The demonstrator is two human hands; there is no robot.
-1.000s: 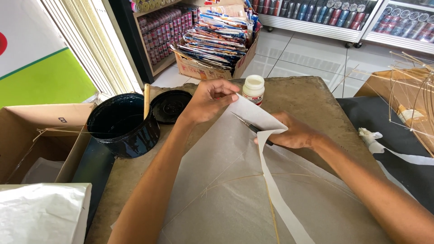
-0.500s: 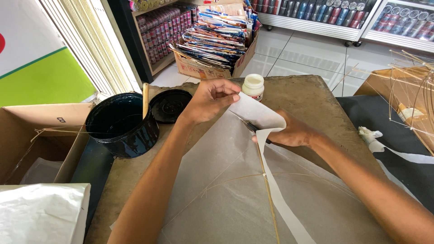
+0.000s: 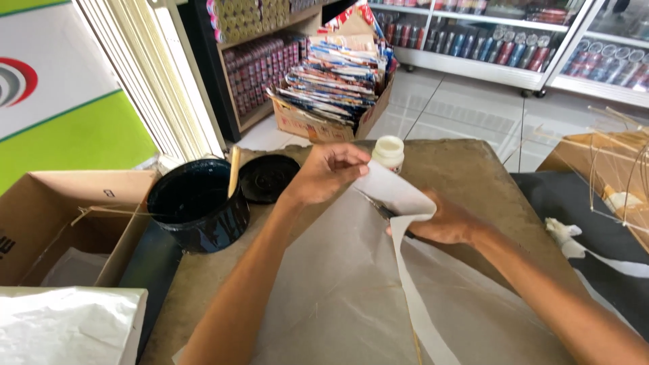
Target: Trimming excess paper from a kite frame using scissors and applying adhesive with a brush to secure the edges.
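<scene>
Paper strip point(image 3: 399, 196): pinched at its upper end in left hand point(image 3: 324, 172) grip; long axis trails down toward viewer. Right hand point(image 3: 443, 223) just below, clamped on scissors point(image 3: 378, 208).

This is a small shop — glass-fronted drink coolers point(image 3: 514, 40) line the far wall over a white tiled floor point(image 3: 446, 111), a wooden shelf point(image 3: 260, 71) holds rows of stacked cans, and a cardboard box point(image 3: 331, 122) brims with colourful packets — beside a rough work bench point(image 3: 466, 182).
</scene>
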